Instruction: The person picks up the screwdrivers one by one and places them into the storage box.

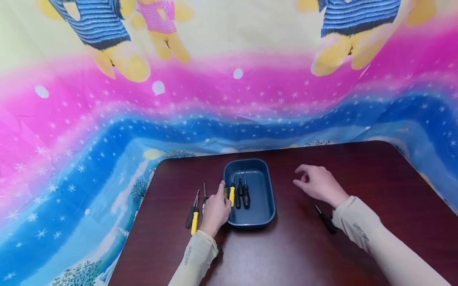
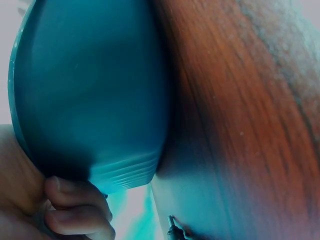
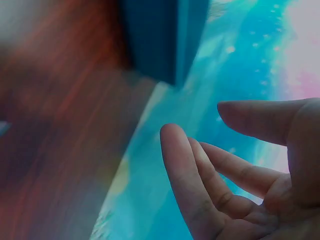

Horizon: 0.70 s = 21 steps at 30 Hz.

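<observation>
My left hand (image 1: 216, 208) pinches the left rim of a deep blue-grey tray (image 1: 255, 216). Its forefinger lies along the rim, thumb at the inner side; in the left wrist view the other fingers (image 2: 77, 212) curl close by the outer wall. Inside the tray lie several screwdrivers, among them one with a yellow handle (image 1: 232, 196) and a black-handled one (image 1: 246, 198). To the right of the tray, my right hand (image 1: 316, 184) hovers over the table, holding nothing, with thumb and fingers apart. Near its wrist lies another black screwdriver (image 1: 326, 220).
Left of the tray, a yellow-handled screwdriver (image 1: 195, 221) and a black one (image 1: 190, 217) lie side by side; a third screwdriver (image 1: 204, 192) is partly behind the left hand. The dark red-brown table (image 1: 286, 254) meets a printed cloth (image 1: 214, 115) along its far and left edges.
</observation>
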### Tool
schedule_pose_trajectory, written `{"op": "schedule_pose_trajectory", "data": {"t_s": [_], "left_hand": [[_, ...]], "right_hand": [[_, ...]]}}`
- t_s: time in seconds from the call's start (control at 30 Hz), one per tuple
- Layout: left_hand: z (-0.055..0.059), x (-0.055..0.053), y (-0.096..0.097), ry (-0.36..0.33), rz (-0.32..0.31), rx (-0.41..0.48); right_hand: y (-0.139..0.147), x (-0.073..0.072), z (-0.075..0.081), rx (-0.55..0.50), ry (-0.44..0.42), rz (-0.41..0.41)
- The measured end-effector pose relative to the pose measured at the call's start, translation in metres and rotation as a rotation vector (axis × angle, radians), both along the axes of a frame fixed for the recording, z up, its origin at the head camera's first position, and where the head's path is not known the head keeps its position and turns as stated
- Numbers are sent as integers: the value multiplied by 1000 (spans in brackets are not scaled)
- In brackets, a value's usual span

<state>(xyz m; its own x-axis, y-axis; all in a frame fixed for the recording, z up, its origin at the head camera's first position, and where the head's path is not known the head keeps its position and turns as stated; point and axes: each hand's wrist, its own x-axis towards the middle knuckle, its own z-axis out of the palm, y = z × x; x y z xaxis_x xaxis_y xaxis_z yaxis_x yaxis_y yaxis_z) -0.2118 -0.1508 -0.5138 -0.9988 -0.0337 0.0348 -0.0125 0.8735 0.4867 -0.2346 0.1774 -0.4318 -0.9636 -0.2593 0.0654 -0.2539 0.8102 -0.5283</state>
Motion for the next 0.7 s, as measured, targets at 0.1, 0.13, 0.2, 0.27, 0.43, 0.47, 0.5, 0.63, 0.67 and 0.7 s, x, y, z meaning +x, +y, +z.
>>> {"op": "schedule_pose_trajectory", "data": {"t_s": [0.1,0.13,0.2,0.27,0.43,0.47,0.5,0.63,0.67,0.7], "left_hand": [[-1,1,1,-3,2,-1],[-1,1,1,-3,3,-3],[-1,1,1,3,4,-6],[0,1,2,4,6,-9],[0,2,2,6,-2,-9],[0,2,2,6,-2,-9],[0,3,2,6,-1,-8],[1,3,2,8,2,-7],[1,3,2,9,2,-8],[1,2,2,11,1,-10]], "right_hand": [[22,11,-11,38,-16,-8],[28,15,-15,43,-23,-11],[40,22,-23,51,-32,-14],[50,29,-31,55,-47,-24],[65,45,-51,56,-115,-64],[66,47,-55,62,-126,-69],[67,50,-59,63,-136,-73],[68,56,-70,76,-149,-84],[68,56,-73,78,-150,-84],[68,57,-75,74,-154,-84]]}}
